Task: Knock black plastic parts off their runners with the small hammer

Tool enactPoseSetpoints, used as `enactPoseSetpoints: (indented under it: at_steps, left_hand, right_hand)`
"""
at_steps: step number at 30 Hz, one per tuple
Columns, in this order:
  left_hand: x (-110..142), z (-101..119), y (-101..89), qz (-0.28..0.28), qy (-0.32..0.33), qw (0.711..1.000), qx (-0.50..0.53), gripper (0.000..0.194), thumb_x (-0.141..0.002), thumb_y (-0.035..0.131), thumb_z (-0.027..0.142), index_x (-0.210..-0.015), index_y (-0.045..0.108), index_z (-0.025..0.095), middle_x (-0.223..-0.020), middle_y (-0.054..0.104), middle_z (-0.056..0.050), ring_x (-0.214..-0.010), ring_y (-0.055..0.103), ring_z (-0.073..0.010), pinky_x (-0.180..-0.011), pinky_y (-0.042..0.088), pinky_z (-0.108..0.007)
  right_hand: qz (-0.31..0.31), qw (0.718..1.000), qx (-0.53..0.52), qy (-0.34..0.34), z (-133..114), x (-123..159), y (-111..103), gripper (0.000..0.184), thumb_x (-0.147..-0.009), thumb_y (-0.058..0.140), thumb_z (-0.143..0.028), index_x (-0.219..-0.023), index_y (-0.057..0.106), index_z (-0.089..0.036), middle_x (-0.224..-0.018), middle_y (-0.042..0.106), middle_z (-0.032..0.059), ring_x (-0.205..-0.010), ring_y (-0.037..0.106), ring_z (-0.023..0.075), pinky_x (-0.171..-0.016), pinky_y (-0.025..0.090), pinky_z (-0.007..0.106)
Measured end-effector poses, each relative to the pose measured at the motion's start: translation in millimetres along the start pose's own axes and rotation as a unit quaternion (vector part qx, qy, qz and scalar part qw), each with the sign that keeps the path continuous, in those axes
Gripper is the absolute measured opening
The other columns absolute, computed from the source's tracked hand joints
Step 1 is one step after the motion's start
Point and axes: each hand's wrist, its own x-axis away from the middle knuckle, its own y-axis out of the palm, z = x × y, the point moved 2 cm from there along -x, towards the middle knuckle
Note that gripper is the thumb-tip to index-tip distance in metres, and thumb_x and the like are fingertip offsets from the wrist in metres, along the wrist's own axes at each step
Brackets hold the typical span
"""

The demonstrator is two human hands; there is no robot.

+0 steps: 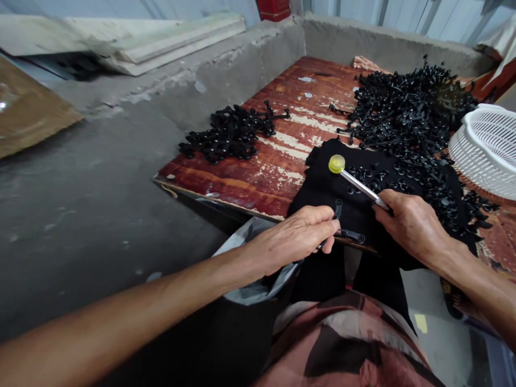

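**Worn red-brown board (282,167) before a concrete wall (363,40)**

My left hand (300,236) has thumb and fingers pinched together on black strips (352,236); two poke out past the fingertips, though I can't tell whether they join. To the right, my other fingers curl around the handle of a yellow-headed mallet (360,187), its head beyond my left fingertips, above a black cloth (316,185). Small black pieces (407,171) lie on it just past my right hand (411,223). Farther right stands a white basket (481,148). Beyond my left fingers sits a small dark heap (237,131); beyond my right, a larger heap (407,107).
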Motion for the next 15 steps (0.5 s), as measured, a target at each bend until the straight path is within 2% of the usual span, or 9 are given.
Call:
enactPoseSetpoints:
  at_steps: [5,10,13,15]
  left_hand:
    - [-1.5,-1.9,-2.6,-0.019,0.040,0.998,-0.051,0.035,-0.088,0.039,0.036,-0.062,0.051,0.016,-0.059,0.046,0.002,-0.050,0.034,-0.0084,-0.048,0.025,-0.022]
    - [-5.0,6.0,-3.9,-0.057,0.058,0.992,-0.093,0.035,-0.088,0.039,0.034,-0.062,0.054,0.015,-0.056,0.043,0.003,-0.052,0.038,-0.0091,-0.051,0.028,-0.022]
    - [-8.4,11.5,-6.3,-0.073,0.072,0.988,-0.111,0.035,-0.088,0.039,0.033,-0.062,0.053,0.015,-0.057,0.047,0.002,-0.052,0.040,-0.0088,-0.052,0.029,-0.022]
    - [-12.0,15.2,-8.3,-0.086,0.084,0.986,-0.113,0.036,-0.089,0.039,0.032,-0.060,0.051,0.015,-0.058,0.049,0.001,-0.051,0.039,-0.0082,-0.051,0.029,-0.022]
  right_hand:
    - [-0.027,0.999,-0.031,-0.021,-9.3,2.5,4.0,0.018,-0.085,0.048,-0.022,-0.070,0.039,-0.023,-0.061,0.045,-0.0019,-0.053,0.041,0.0158,-0.052,0.022,0.029]
    - [-0.032,0.995,-0.089,-0.015,-8.7,2.6,2.7,0.013,-0.083,0.053,-0.019,-0.071,0.051,-0.022,-0.059,0.045,-0.0037,-0.052,0.039,0.0142,-0.052,0.022,0.028]
    - [-0.002,0.987,-0.160,0.012,-6.4,12.0,-6.5,0.007,-0.086,0.055,-0.022,-0.081,0.060,-0.022,-0.064,0.048,-0.0042,-0.055,0.041,0.0132,-0.052,0.027,0.026]
    - [0.035,0.975,-0.214,0.052,-4.0,24.8,-14.0,0.009,-0.089,0.055,-0.027,-0.089,0.062,-0.022,-0.065,0.046,-0.0043,-0.053,0.039,0.0125,-0.050,0.028,0.025]
